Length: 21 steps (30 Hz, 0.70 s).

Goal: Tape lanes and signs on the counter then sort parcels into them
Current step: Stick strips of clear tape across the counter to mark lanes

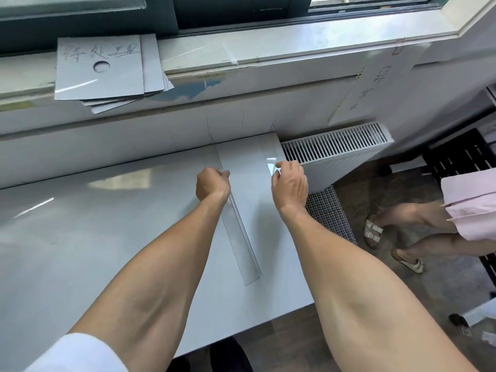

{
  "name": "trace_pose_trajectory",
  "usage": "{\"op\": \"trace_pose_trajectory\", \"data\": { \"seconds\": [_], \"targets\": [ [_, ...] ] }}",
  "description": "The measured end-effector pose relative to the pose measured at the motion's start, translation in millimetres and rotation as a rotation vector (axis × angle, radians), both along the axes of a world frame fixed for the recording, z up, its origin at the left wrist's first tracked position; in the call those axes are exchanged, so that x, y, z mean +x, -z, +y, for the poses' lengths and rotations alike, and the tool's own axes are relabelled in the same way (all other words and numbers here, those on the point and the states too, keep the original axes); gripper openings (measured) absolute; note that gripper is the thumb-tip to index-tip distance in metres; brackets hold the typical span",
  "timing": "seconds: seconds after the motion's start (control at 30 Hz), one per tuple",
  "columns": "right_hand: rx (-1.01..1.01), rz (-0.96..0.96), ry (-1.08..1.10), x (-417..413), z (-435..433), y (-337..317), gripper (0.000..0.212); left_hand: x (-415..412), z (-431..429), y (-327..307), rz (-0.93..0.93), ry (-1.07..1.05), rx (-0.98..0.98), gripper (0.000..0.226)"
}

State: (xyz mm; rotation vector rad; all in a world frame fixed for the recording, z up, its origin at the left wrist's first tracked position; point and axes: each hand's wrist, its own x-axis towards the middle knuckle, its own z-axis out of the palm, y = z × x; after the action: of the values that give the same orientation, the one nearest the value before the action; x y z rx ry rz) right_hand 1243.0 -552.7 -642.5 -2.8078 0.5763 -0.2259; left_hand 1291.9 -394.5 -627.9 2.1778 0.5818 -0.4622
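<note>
Spanning the room under a window: glossy white counter, smooth, reflective. Ribbed white radiator just beside its rt end, dark floor below. Stack of flat grey card signs w/ handwriting on sill past far edge. Long clear tape strip running from far edge toward near edge, nr rt end. L hand curled, pinching it nr far edge. R hand pinching 2nd strip, clear and shiny, at far rt corner.

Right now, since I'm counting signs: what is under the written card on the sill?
Under the card lie more grey cards, their edges fanned out at its right and lower sides, all resting on the sill. Their faces, and any writing, are covered.
</note>
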Motion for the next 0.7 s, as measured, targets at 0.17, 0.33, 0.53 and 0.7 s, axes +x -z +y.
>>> {"op": "trace_pose_trajectory", "data": {
  "seconds": [0.17, 0.33, 0.53, 0.7],
  "targets": [
    [0.066, 0.002, -0.114, 17.7, 50.9, -4.9, 0.022, 4.4, 25.5, -12.2, -0.036, -0.042, 0.056, 0.030],
    [0.085, 0.030, -0.259, 29.2, 124.7, -13.7, 0.024, 16.6, 99.6, -18.0, -0.083, -0.124, 0.147, 0.030],
    [0.074, 0.018, -0.404, 34.5, 239.2, -29.6, 0.022, 6.5, 224.2, -39.3, -0.109, -0.274, 0.182, 0.026],
    [0.096, -0.008, -0.564, 35.0, 365.1, -46.5, 0.021, -14.5, 342.4, -53.0, -0.132, -0.391, 0.242, 0.025]
  ]
}}
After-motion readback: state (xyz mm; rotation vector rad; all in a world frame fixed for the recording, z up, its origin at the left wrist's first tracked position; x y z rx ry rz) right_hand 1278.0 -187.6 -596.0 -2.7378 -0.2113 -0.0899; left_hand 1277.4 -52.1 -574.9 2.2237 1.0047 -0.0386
